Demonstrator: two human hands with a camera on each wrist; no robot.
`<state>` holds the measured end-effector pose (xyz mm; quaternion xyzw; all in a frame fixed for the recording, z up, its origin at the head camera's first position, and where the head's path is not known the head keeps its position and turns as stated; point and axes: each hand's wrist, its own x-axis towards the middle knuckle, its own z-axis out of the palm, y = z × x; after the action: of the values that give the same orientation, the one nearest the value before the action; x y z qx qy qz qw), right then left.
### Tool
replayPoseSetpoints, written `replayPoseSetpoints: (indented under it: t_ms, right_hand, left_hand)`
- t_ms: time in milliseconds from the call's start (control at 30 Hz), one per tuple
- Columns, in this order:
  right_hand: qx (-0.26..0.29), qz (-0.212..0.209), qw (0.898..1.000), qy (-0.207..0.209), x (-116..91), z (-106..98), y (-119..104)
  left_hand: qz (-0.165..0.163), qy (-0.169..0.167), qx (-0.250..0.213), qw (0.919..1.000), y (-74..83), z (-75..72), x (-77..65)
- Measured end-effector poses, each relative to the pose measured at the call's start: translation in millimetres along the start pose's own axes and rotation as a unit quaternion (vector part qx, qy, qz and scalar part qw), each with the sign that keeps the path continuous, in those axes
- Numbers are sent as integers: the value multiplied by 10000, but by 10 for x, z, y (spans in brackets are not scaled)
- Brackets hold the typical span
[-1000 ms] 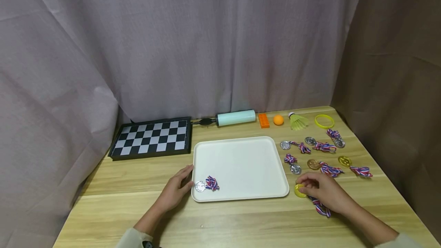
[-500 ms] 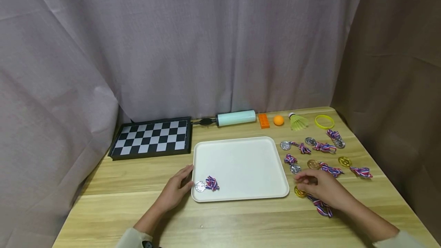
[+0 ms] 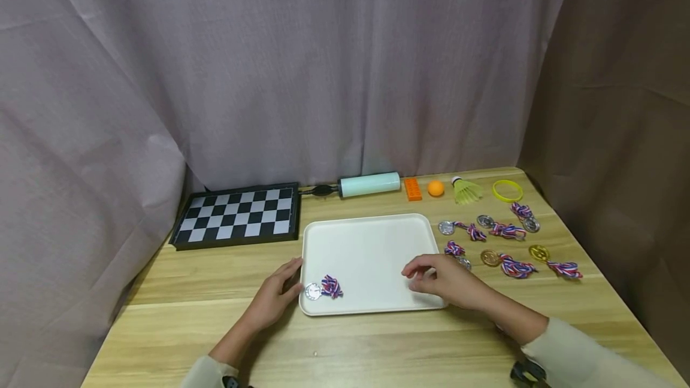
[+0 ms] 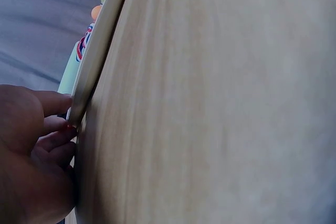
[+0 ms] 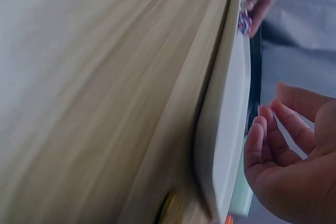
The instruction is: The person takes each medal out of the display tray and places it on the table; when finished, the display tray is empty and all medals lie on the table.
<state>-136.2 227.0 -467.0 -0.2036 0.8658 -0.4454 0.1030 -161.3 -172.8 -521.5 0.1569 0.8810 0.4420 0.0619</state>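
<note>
A white tray [image 3: 372,238] lies on the table, with a silver medal [image 3: 313,291] and its striped ribbon bunched near the front left corner. My left hand [image 3: 274,298] rests against the tray's left rim, fingertips touching it. My right hand [image 3: 450,280] hovers above the tray's right part, fingers loosely bent, nothing between them. In the right wrist view, a gold medal [image 5: 171,209] lies on the table beside the tray; in the head view the right arm covers most of it. Close behind the right hand is a silver medal [image 3: 463,263], partly covered.
Right of the tray lie several more medals, among them a bronze one [image 3: 490,257] and a gold one [image 3: 539,252]. Along the back are a checkered board [image 3: 234,215], a pale-green hand pump [image 3: 369,184], an orange brick [image 3: 412,189], an orange ball [image 3: 435,188], a shuttlecock [image 3: 466,190] and a yellow ring [image 3: 507,190].
My right hand has let go of the front gold medal and moved left over the tray, leaving that medal on the table. My left hand stays at the tray's rim.
</note>
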Motion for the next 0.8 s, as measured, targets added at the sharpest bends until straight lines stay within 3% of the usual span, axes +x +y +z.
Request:
replayPoseSetpoints:
  t_ms: [267, 800]
  right_hand:
    - [176, -354, 9983, -418, 339, 332, -222]
    - [285, -197, 9954, -891, 897, 852, -533]
  left_hand:
    - [11, -4, -26, 10000, 7, 1, -1]
    - [29, -3, -12, 10000, 15, -5, -9]
